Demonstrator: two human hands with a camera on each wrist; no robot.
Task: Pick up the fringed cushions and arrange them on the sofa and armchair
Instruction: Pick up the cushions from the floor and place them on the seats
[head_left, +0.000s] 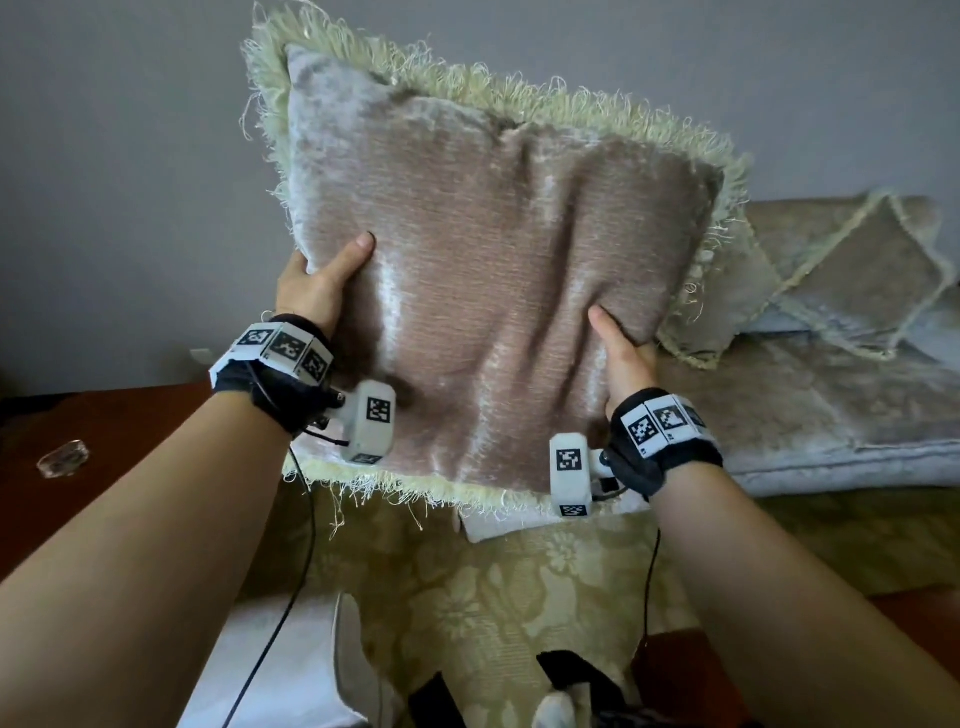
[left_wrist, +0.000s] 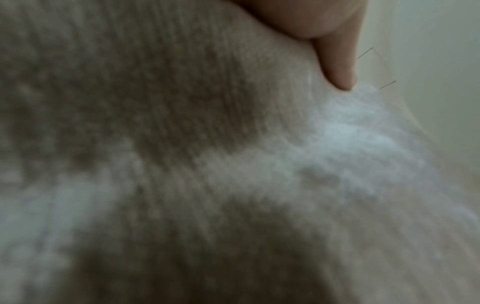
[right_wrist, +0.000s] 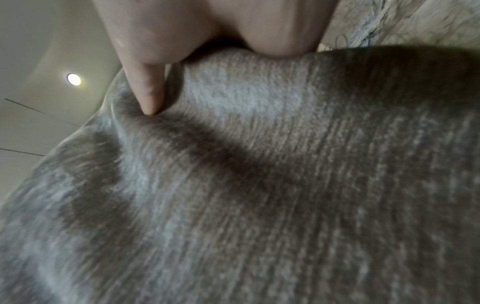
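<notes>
This is a furnished sitting room in a home or hotel. A plain grey painted wall (head_left: 130, 156) backs a seat upholstered in gold floral damask (head_left: 467, 597), and fringed beige chenille cushions (head_left: 857, 270) lie stacked to the right. A dark red-brown wooden side table (head_left: 104, 431) carries a small clear glass dish (head_left: 63, 458). A round recessed ceiling light (right_wrist: 74, 79) glows overhead.

The fringed cushion (head_left: 498, 291) stands between both hands, left hand (head_left: 317, 291) and right hand (head_left: 626, 353); 2 more cushions (head_left: 852, 280) lie behind-right.
</notes>
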